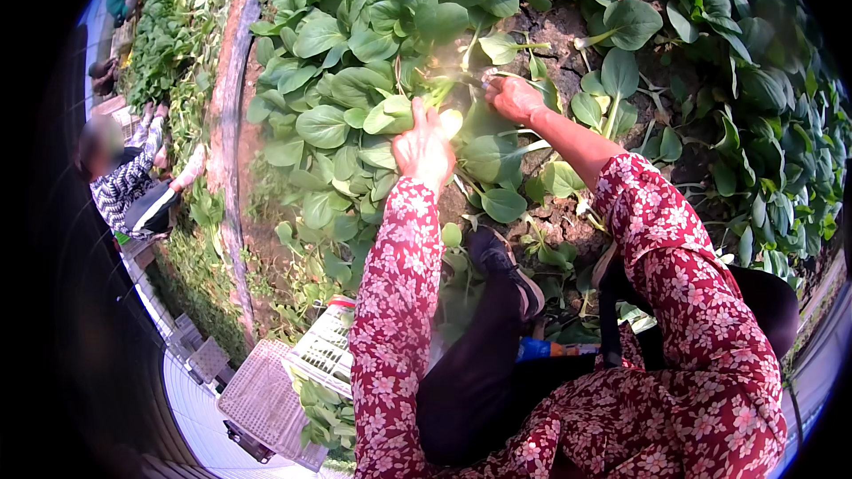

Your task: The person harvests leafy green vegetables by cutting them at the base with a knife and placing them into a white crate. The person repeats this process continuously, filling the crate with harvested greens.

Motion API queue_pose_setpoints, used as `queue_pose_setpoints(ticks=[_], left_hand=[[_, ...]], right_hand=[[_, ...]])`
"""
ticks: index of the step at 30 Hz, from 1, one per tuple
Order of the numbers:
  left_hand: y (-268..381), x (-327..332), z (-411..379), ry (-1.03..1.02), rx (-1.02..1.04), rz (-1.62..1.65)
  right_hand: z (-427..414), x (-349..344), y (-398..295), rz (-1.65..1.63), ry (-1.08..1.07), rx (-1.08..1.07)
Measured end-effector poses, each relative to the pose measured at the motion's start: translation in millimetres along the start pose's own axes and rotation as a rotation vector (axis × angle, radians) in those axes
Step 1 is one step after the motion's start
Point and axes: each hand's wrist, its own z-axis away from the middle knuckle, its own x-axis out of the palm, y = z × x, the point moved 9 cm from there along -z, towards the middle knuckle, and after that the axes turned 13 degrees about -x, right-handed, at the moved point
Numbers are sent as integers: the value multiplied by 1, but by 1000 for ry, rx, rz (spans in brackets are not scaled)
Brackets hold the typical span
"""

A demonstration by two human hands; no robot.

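My left hand (426, 146) is closed around a leafy green bok choy plant (389, 116) at the edge of a dense row. Its pale stalk end points up and right, towards my right hand (514, 98). My right hand is closed on a small knife (474, 80), whose blade reaches left towards the base of the plant. Glare and blur hide where the blade ends, and I cannot tell whether it touches the stalk. Cut or loose leaves (509, 46) lie on the soil just beyond my right hand.
More bok choy (765, 80) grows thickly on the right. Brown soil (559, 40) strewn with loose leaves lies between the rows. A long board-like edging (229, 113) borders the bed. White plastic crates (263, 392) stand at lower left. Another person (130, 193) sits beyond the edging.
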Motion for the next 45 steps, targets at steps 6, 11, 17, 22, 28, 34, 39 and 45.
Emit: queue_pose_setpoints(ticks=[6,11,17,22,28,34,39,45], left_hand=[[4,-17,14,71,53,34],[15,-36,51,169,181,92],[23,-37,87,148,256,-2],[49,-64,151,101,419,349],[25,-51,184,-15,279,680],[-4,-60,186,-202,36,839],[-20,-93,191,-91,23,975],[-30,-105,198,-75,-22,952]], right_hand=[[28,-27,1,-416,237,-31],[27,28,-17,-1839,150,251],[43,-12,-38,-1861,392,114],[98,-90,-38,-1761,699,48],[167,-170,-21,-569,1011,69],[198,-178,-46,-891,994,8],[194,-138,-43,-1495,888,174],[198,-121,-38,-1336,819,169]])
